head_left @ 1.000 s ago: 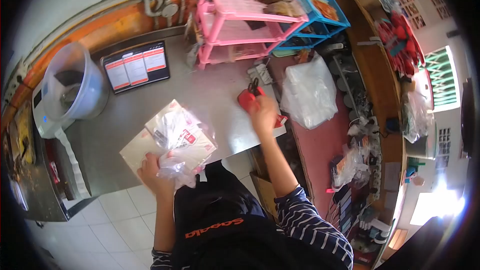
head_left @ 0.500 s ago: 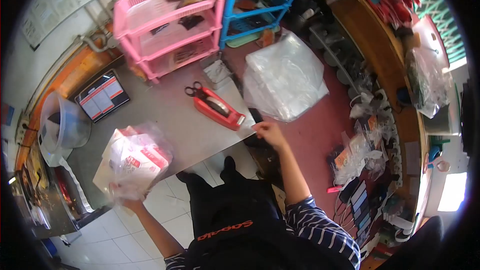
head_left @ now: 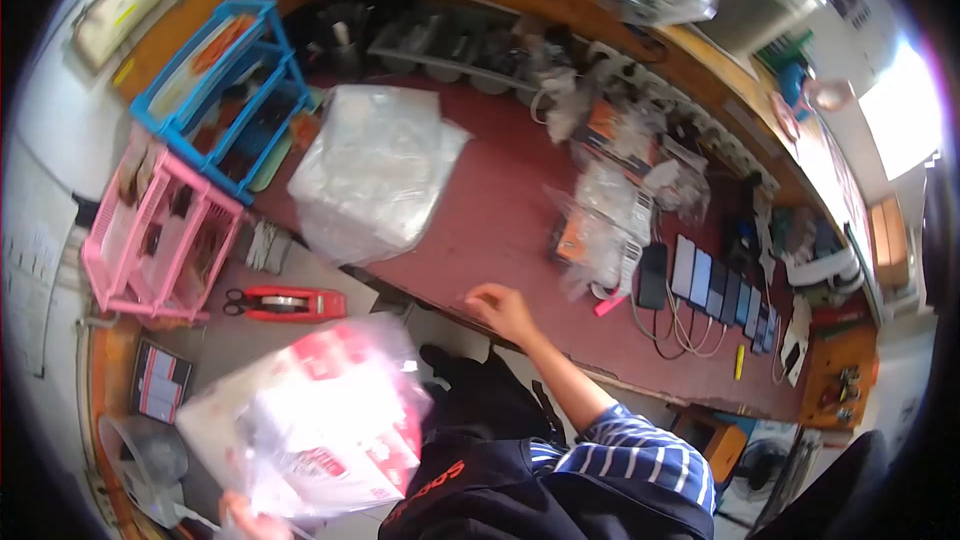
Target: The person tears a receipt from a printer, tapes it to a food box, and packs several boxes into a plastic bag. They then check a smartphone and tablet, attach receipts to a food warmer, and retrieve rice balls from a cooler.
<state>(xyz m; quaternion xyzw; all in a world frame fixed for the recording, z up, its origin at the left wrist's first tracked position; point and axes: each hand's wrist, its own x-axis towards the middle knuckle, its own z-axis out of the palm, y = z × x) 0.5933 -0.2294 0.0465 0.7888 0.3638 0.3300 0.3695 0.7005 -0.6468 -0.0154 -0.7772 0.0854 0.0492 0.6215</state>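
My left hand point(head_left: 250, 518), at the lower left, grips a white-and-red package point(head_left: 325, 430) wrapped in clear plastic. The package is tilted and covers part of the grey tabletop. Over the front edge of the dark red counter point(head_left: 500, 230) is my right hand point(head_left: 503, 313), its thumb and fingers drawn together. Whatever is at its fingertips, if anything, is too small to make out. A red tape dispenser point(head_left: 296, 303) lies on the grey table just beyond the package, with black scissors point(head_left: 234, 302) at its end.
A stack of clear plastic bags point(head_left: 375, 170) sits on the counter. Pink point(head_left: 165, 230) and blue point(head_left: 230, 90) tiered racks stand at the left. Several phones point(head_left: 712, 285) with cables lie at the right, near plastic-wrapped packets point(head_left: 605, 210). A clear tub point(head_left: 145, 455) is at the lower left.
The view has turned right, toward the counter. The package in my left hand has come closer and rightward. My right hand has left the spot by the tape dispenser's end.
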